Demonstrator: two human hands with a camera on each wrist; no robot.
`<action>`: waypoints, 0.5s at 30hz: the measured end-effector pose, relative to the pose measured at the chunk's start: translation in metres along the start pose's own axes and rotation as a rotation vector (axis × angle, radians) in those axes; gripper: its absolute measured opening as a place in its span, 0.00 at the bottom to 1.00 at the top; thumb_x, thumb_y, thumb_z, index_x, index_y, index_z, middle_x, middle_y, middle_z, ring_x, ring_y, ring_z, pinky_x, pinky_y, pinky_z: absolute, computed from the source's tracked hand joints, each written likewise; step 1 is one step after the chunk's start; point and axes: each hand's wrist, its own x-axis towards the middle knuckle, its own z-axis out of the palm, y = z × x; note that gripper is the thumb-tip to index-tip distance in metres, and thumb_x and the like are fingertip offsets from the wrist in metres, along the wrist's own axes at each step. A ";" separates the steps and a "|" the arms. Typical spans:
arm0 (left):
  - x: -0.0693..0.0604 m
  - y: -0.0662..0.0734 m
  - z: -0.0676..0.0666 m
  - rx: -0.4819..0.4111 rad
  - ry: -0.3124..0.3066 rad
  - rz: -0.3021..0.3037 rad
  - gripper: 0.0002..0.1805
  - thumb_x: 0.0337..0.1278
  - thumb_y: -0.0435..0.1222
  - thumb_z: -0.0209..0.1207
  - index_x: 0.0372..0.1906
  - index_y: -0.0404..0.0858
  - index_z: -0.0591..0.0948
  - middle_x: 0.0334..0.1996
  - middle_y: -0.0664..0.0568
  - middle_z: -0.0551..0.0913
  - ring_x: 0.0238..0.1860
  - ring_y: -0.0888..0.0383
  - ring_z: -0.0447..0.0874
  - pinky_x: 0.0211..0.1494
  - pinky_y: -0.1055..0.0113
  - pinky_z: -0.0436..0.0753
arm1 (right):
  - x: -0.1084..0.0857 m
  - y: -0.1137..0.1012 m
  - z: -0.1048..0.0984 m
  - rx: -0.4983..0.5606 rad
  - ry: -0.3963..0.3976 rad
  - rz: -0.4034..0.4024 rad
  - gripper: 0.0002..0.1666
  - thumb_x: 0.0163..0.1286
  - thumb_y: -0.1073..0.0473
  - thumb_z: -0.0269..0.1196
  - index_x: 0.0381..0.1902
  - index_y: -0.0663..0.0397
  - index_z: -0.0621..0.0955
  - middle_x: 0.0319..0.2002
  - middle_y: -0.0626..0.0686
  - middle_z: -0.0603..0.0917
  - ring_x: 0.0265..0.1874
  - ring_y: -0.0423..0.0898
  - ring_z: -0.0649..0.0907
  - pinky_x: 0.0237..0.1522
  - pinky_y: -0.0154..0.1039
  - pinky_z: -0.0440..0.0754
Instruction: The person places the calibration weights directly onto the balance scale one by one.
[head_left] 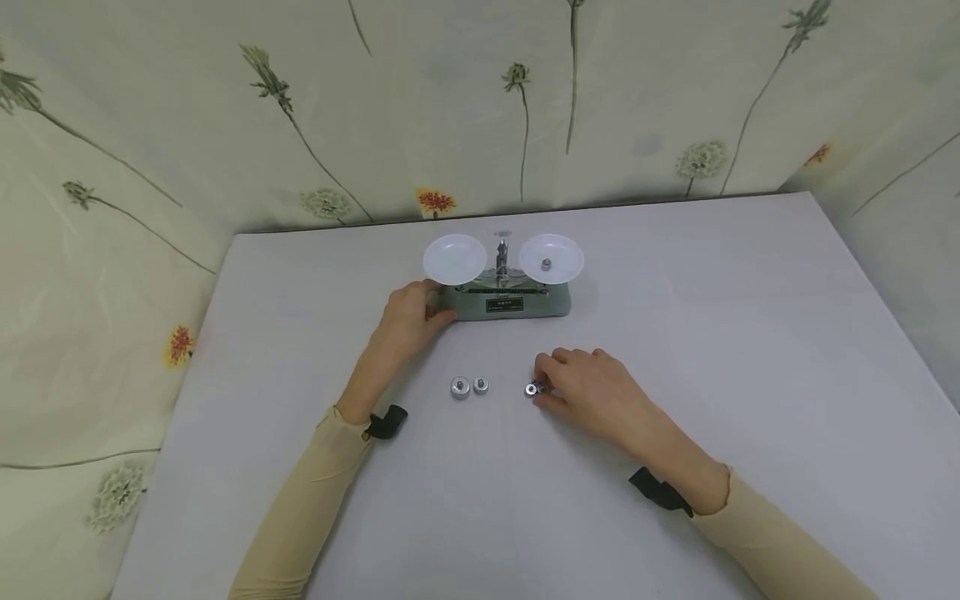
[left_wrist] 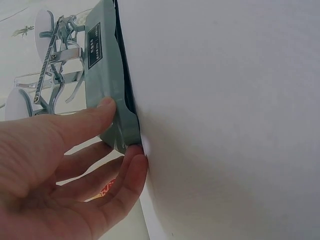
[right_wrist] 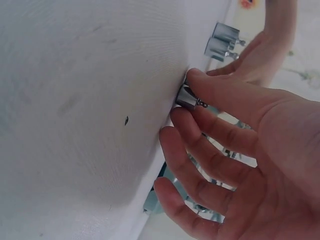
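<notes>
A balance scale [head_left: 505, 305] with a green-grey base and two white pans stands toward the back of the table. My left hand [head_left: 408, 318] grips the left end of its base, thumb on the front face and fingers around the end, as the left wrist view [left_wrist: 75, 165] shows. My right hand [head_left: 592, 390] pinches a small silver weight [right_wrist: 187, 97] with a knob between thumb and fingers, at the table surface. Beside the fingertips in the head view sits a small weight [head_left: 531, 390]; fingers partly hide what lies right of it.
Two larger silver weights [head_left: 460, 387] [head_left: 481, 386] stand side by side in front of the scale. One small weight [head_left: 546, 265] lies in the right pan [head_left: 567, 254]. Floral cloth [head_left: 465, 108] hangs behind the white table [head_left: 465, 500].
</notes>
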 end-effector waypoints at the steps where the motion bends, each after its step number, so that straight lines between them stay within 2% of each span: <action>1: 0.000 0.000 0.000 0.001 0.001 0.000 0.30 0.71 0.38 0.70 0.72 0.31 0.78 0.53 0.37 0.87 0.45 0.47 0.85 0.50 0.54 0.85 | 0.000 0.000 0.000 -0.003 0.005 -0.001 0.13 0.65 0.53 0.79 0.40 0.47 0.85 0.33 0.44 0.88 0.30 0.40 0.83 0.33 0.39 0.75; 9: 0.000 0.001 0.000 0.001 0.000 -0.010 0.30 0.71 0.39 0.70 0.72 0.32 0.78 0.56 0.37 0.87 0.47 0.45 0.87 0.53 0.52 0.86 | -0.002 0.001 0.001 -0.041 0.028 -0.019 0.11 0.66 0.55 0.78 0.41 0.49 0.86 0.34 0.45 0.89 0.30 0.42 0.85 0.33 0.40 0.76; 15: 0.000 0.000 0.001 -0.007 -0.002 -0.020 0.30 0.71 0.39 0.70 0.72 0.32 0.78 0.61 0.37 0.86 0.48 0.46 0.87 0.54 0.52 0.86 | -0.002 0.002 -0.004 -0.050 0.005 -0.010 0.09 0.67 0.58 0.76 0.42 0.49 0.86 0.33 0.46 0.88 0.29 0.41 0.84 0.36 0.44 0.80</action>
